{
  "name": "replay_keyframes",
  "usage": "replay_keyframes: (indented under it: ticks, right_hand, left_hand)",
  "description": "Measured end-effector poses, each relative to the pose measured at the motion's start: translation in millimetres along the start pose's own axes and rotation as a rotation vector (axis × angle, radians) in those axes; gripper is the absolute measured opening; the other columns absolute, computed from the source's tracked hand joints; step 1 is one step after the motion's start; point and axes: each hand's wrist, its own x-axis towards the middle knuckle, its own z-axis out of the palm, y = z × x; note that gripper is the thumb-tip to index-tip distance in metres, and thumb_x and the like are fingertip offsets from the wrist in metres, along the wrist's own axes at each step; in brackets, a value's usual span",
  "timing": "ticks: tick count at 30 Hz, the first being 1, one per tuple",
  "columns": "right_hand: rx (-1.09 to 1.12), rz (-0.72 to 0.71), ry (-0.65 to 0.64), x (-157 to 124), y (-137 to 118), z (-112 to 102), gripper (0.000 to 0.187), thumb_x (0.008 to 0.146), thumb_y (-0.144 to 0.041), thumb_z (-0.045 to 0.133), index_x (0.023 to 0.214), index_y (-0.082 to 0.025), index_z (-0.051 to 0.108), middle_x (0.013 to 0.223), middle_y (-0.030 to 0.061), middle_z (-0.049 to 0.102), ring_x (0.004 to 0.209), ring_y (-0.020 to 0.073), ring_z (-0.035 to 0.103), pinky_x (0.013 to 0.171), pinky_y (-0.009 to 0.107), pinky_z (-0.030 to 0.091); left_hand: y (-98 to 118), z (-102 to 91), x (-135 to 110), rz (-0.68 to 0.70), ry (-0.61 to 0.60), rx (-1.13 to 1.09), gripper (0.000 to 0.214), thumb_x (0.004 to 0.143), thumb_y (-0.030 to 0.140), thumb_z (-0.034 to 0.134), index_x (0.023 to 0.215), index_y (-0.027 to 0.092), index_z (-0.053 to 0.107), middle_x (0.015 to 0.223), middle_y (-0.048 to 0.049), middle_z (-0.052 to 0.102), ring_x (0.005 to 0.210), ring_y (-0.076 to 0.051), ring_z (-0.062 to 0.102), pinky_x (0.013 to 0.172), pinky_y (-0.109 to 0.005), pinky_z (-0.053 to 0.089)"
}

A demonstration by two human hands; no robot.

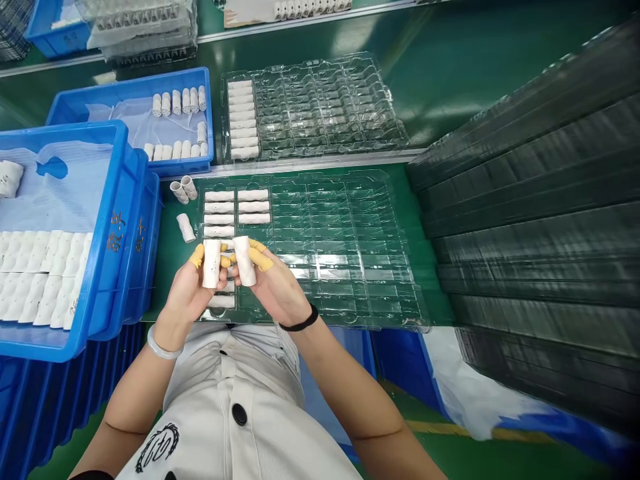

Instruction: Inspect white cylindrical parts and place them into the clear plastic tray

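Note:
In my left hand (187, 290) a white cylindrical piece (211, 264) with small dark marks is held upright. A second white cylindrical piece (245, 261), slightly tilted, sits in the fingers of my right hand (277, 283). Yellow finger cots cover some fingertips on both hands. Both hands are over the left part of a clear plastic tray (330, 247), whose left columns hold several white cylinders (254, 207) lying on their sides. Left of the tray, a loose white cylinder (185, 228) lies on the green table, and two more (184, 189) lean together behind it.
Stacked blue crates (123, 200) at the left hold rows of white cylinders on film. Behind them is another blue bin (210, 113). A second clear tray (320, 107), with one filled column, lies at the back. A tall stack of dark trays (540, 220) stands at right.

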Motion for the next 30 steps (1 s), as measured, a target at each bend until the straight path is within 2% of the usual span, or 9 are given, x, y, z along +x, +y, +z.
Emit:
replay_keyframes:
  ticks: [2,5,8,12,17,20,25,28,30]
  right_hand:
    - [-0.228,-0.080,0.061,9,1,-22,0.033,0.088,-0.035,0.060,0.118,-0.020,0.058,0.095,0.0041,0.069,0.075,0.0148,0.064,0.066,0.028,0.054]
    - [-0.875,-0.374,0.153,29,-1,-56,0.038,0.091,-0.030,0.047,0.126,-0.017,0.057,0.111,0.0106,0.069,0.091,0.0214,0.065,0.080,0.038,0.056]
    - [-1.141,-0.524,0.202,55,-5,-78,0.042,0.086,-0.021,0.053,0.126,-0.014,0.060,0.123,0.0167,0.064,0.114,0.0310,0.056,0.102,0.053,0.045]
    - [-1.289,-0.613,0.115,87,-3,-82,0.038,0.085,-0.011,0.050,0.119,-0.014,0.068,0.114,0.0179,0.068,0.119,0.0350,0.052,0.108,0.061,0.037]
    - [-1.375,-0.709,0.002,105,1,-90,0.045,0.082,-0.001,0.043,0.115,-0.017,0.070,0.121,0.0133,0.069,0.131,0.0270,0.053,0.115,0.051,0.040]
    - [-1.383,-0.765,0.082,103,-10,-107,0.046,0.085,-0.004,0.042,0.120,-0.019,0.067,0.128,0.0118,0.067,0.131,0.0254,0.055,0.116,0.050,0.041]
    - [-1.371,-0.809,0.284,85,-30,-129,0.037,0.094,-0.018,0.042,0.123,-0.017,0.064,0.117,0.0130,0.071,0.108,0.0252,0.068,0.098,0.047,0.055]
    - [-1.398,-0.825,0.293,74,-26,-126,0.035,0.098,-0.021,0.040,0.123,-0.016,0.064,0.113,0.0124,0.073,0.102,0.0234,0.070,0.091,0.041,0.058]
    - [-1.445,-0.842,0.242,68,-16,-121,0.033,0.098,-0.021,0.042,0.121,-0.017,0.065,0.114,0.0120,0.073,0.105,0.0235,0.069,0.092,0.040,0.058]
  left_hand:
    - [-3,-5.1,4,0.039,0.035,0.040,0.021,0.093,0.026,0.056,0.101,0.008,0.066,0.077,-0.0077,0.066,0.058,-0.013,0.060,0.053,-0.022,0.050]
    - [-5,-14.3,10,0.043,0.016,0.101,0.027,0.081,0.016,0.065,0.107,0.011,0.064,0.089,-0.0089,0.070,0.067,-0.015,0.064,0.064,-0.026,0.054]
    - [-7,-20.4,16,0.062,0.026,0.149,0.038,0.074,0.013,0.070,0.112,0.012,0.064,0.096,-0.0093,0.071,0.073,-0.015,0.065,0.071,-0.027,0.054]
    - [-11,-23.7,26,0.159,0.045,0.282,0.042,0.073,0.018,0.074,0.114,0.013,0.068,0.105,-0.0087,0.072,0.079,-0.013,0.064,0.076,-0.026,0.051]
    - [-19,-28.8,44,0.405,0.003,0.813,0.041,0.084,0.024,0.063,0.124,0.017,0.066,0.121,-0.0104,0.071,0.104,-0.021,0.067,0.095,-0.035,0.051]
    - [-27,-23.8,59,0.575,-0.027,1.113,0.041,0.083,0.015,0.059,0.123,0.018,0.066,0.124,-0.0119,0.069,0.113,-0.026,0.064,0.103,-0.044,0.048]
    - [-46,1.6,88,0.715,-0.129,1.281,0.039,0.082,0.002,0.052,0.113,0.016,0.070,0.111,-0.0130,0.069,0.112,-0.028,0.060,0.104,-0.051,0.048]
    - [-52,9.5,93,0.778,-0.171,1.350,0.038,0.084,0.000,0.047,0.110,0.014,0.070,0.110,-0.0149,0.068,0.111,-0.028,0.061,0.104,-0.053,0.048]
    - [-48,7.2,80,0.820,-0.154,1.375,0.037,0.086,0.001,0.046,0.114,0.014,0.068,0.115,-0.0159,0.067,0.115,-0.029,0.060,0.105,-0.054,0.047]
